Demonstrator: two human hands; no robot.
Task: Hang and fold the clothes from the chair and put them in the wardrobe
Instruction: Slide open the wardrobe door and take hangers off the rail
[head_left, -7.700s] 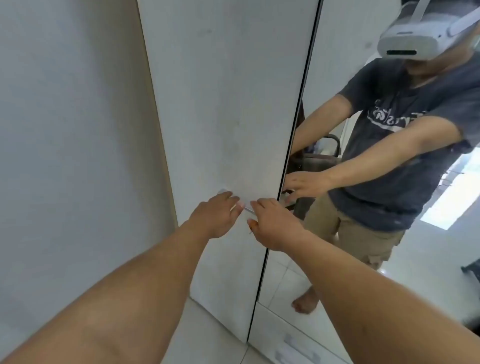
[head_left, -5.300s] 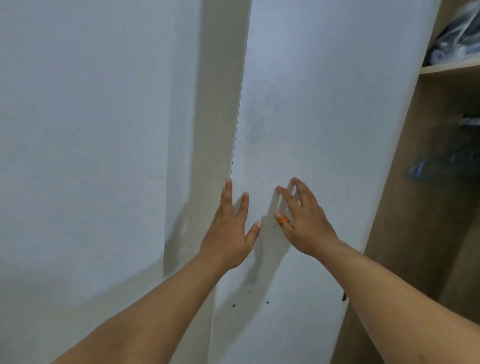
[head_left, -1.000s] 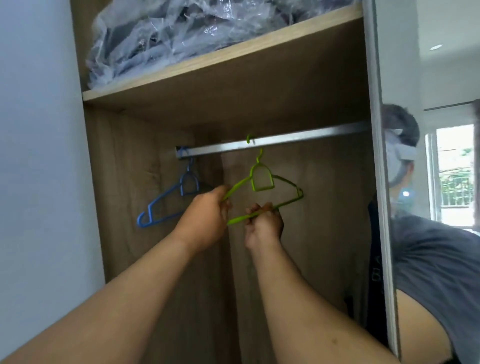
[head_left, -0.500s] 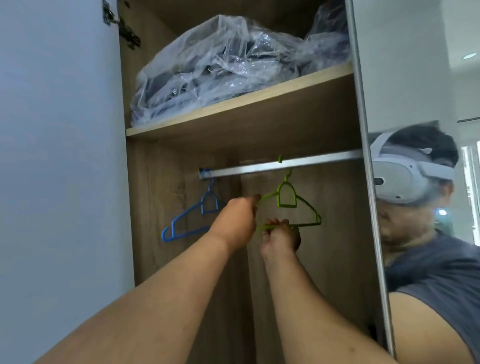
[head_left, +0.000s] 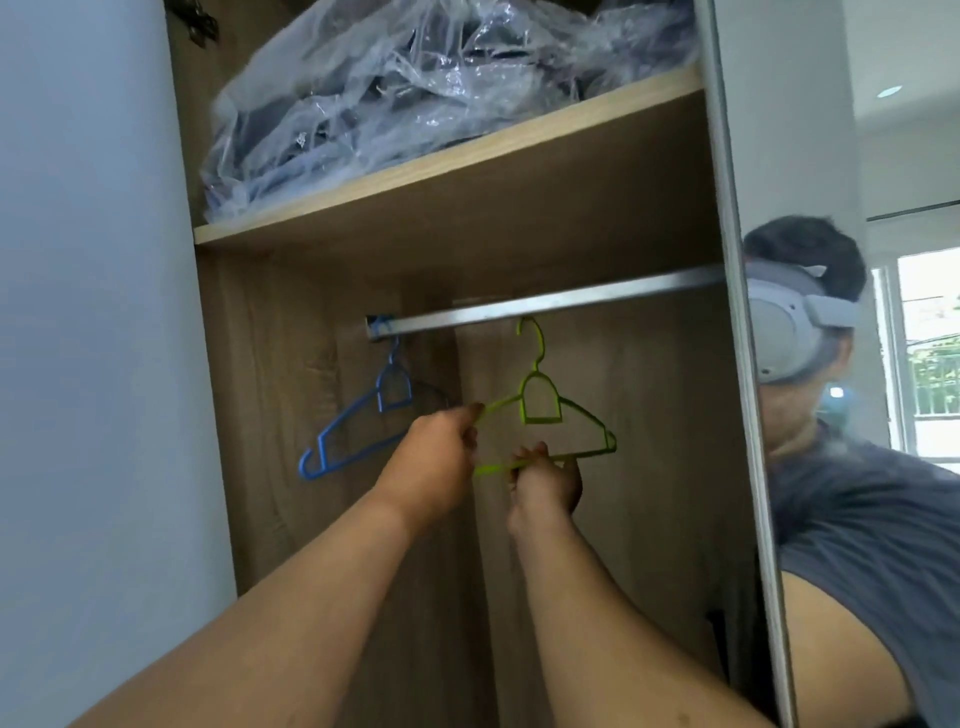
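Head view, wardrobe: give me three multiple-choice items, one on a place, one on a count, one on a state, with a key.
1. Where is the plastic-wrapped bundle?
A. on the shelf above the rail
B. hanging from the rail
C. on the floor

2. How many hangers show?
A. one
B. two
C. four

3. The green hanger is:
A. lying on the shelf
B. untouched
C. held by both hands

Key: 1 A, the bundle rests on the shelf. 2 B, a blue hanger and the green one. 3 C, left hand and right hand have a grip on it.
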